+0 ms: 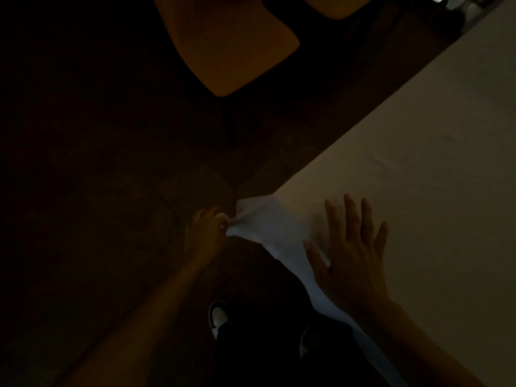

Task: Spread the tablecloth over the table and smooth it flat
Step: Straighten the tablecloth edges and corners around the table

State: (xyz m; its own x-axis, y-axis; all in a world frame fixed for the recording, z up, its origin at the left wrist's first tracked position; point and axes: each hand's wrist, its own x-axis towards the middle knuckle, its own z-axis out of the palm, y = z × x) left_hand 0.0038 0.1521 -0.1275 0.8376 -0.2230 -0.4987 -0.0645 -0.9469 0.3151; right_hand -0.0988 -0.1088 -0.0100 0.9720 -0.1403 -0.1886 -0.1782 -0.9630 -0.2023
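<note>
White tablecloth (418, 141) covers the table, its long edge running diagonally toward upper right. Left hand (208, 227) pinches its overhanging corner (251, 219); right hand (354, 252) lies spread flat on the cloth.

tablecloth (418, 163): pale, spread nearly flat over the table, faint wrinkles
corner (251, 219): pulled taut off the table's edge, bunched

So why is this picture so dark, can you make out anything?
Head view: the room is dim and underexposed; only the tablecloth reads clearly. The left hand pinching its corner nearly merges with the dark floor, the flat right hand is in shadow, and the chair is murky.
</note>
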